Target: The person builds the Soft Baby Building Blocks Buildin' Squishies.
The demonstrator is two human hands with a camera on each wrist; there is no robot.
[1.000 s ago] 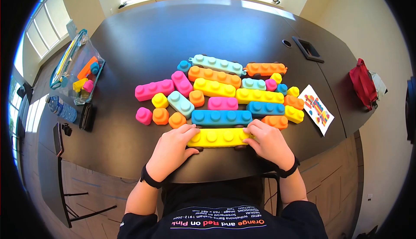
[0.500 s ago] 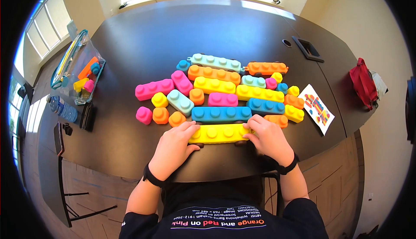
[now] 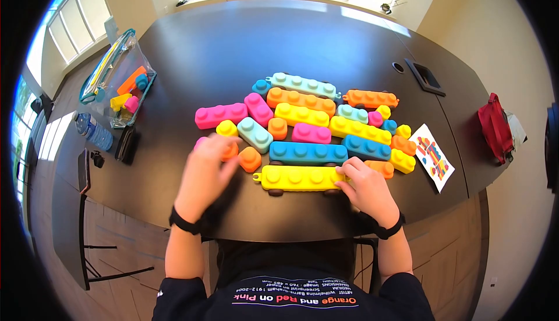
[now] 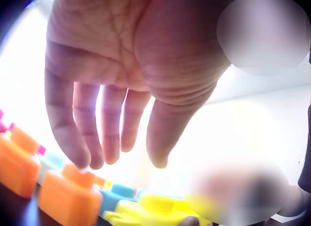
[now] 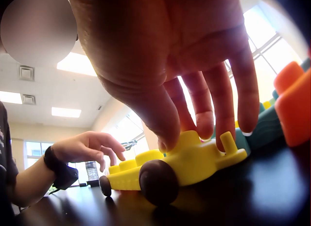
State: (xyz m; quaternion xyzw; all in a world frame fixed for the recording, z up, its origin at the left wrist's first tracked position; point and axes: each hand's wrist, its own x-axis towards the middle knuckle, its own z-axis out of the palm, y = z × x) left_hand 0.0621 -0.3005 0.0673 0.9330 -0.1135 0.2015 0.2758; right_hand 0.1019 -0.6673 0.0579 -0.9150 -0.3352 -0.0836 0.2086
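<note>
A yellow wheeled block base [image 3: 300, 178] with dark wheels and a hook on its end stands near the table's front edge. My right hand [image 3: 372, 188] grips its right end, thumb on the near side and fingers on the far side. Hovering over the small blocks on the left, my left hand [image 3: 204, 172] is blurred in the head view. Its fingers hang loosely, holding nothing, above an orange block [image 4: 70, 197] in the left wrist view. Partly hidden by this hand are a pink block [image 3: 200, 142] and another orange block [image 3: 230, 151].
Beyond the yellow base lies a blue wheeled base [image 3: 308, 153], with several coloured blocks around it. A printed picture sheet [image 3: 432, 157] lies right of them, and a red pouch [image 3: 495, 129] farther right. At left are a clear bag [image 3: 125, 82] of blocks and a water bottle [image 3: 93, 130].
Both hands held the yellow base earlier and slid it slightly away from the body. My left hand has since let go and moved left over the small blocks; the right hand stays on the base.
</note>
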